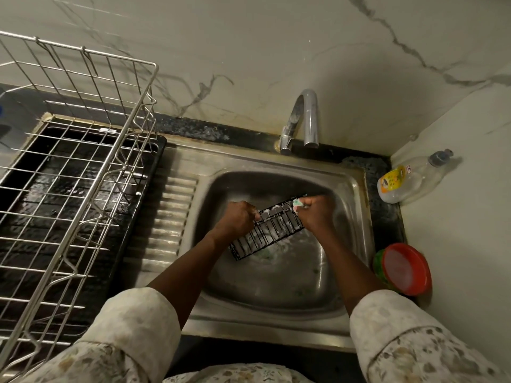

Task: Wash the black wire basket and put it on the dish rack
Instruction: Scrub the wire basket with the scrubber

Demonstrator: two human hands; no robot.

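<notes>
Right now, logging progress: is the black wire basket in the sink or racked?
In the steel sink: left hand grips the black wire basket, right hand scrubs it with a pale sponge.

The narrow black wire basket [266, 230], foamy along its top rim, hangs tilted in the left hand [239, 219], its far end against the right hand [315, 212] and its sponge [297, 205]; the silver dish rack [69, 167] stands well left of both.

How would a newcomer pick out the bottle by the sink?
Start at the steel sink. On the counter at its far right corner sits the bottle. Unlike the red-lidded tub further forward, it is clear with a yellow label.
</notes>
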